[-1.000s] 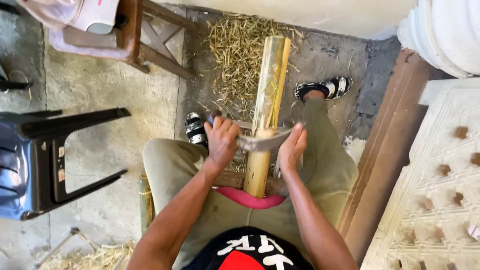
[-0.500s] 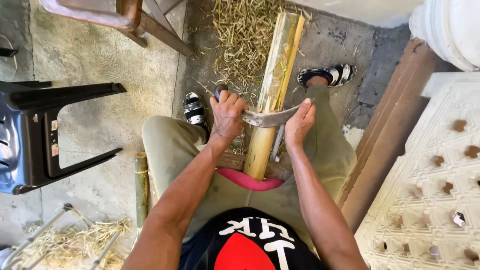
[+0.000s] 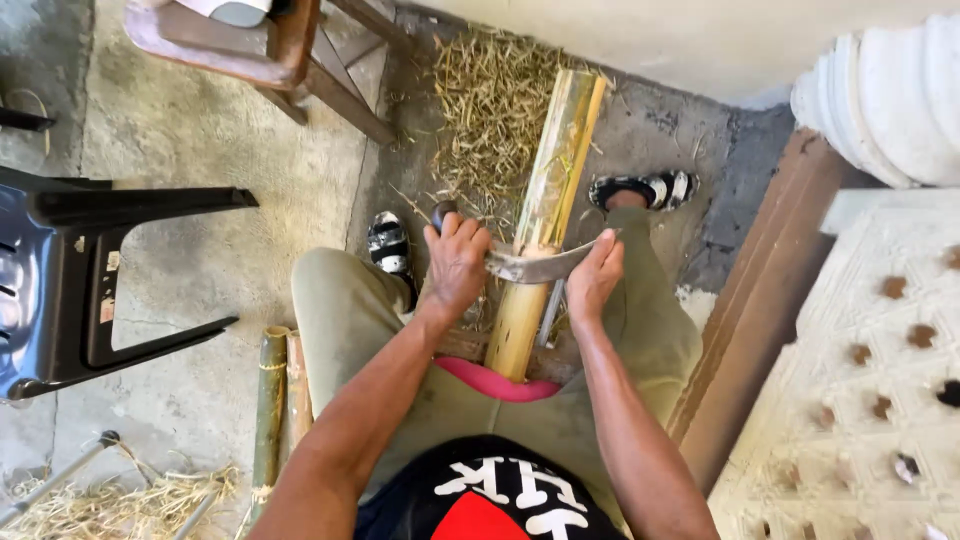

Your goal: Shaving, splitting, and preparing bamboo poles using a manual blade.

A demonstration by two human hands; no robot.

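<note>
A long bamboo pole (image 3: pixel 545 215) lies lengthwise between my knees, one end on a pink pad (image 3: pixel 495 383) at my lap, the other on the floor ahead. A curved metal blade (image 3: pixel 535 266) sits across the pole. My left hand (image 3: pixel 455 265) grips the blade's dark handle end on the left. My right hand (image 3: pixel 595 277) holds the blade's tip end on the right. The lower part of the pole looks pale and scraped, the upper part green.
Bamboo shavings (image 3: pixel 490 110) are piled on the concrete floor ahead. A black plastic chair (image 3: pixel 70 280) stands left, a wooden stool (image 3: pixel 290 55) far left. Two bamboo pieces (image 3: pixel 278 400) lie by my left thigh. A brown beam (image 3: pixel 760 300) and white lattice block (image 3: pixel 860 380) sit right.
The blade and both hands have stayed at about the same spot across the pole. The view has shifted, showing more of the black chair and less of the stool.
</note>
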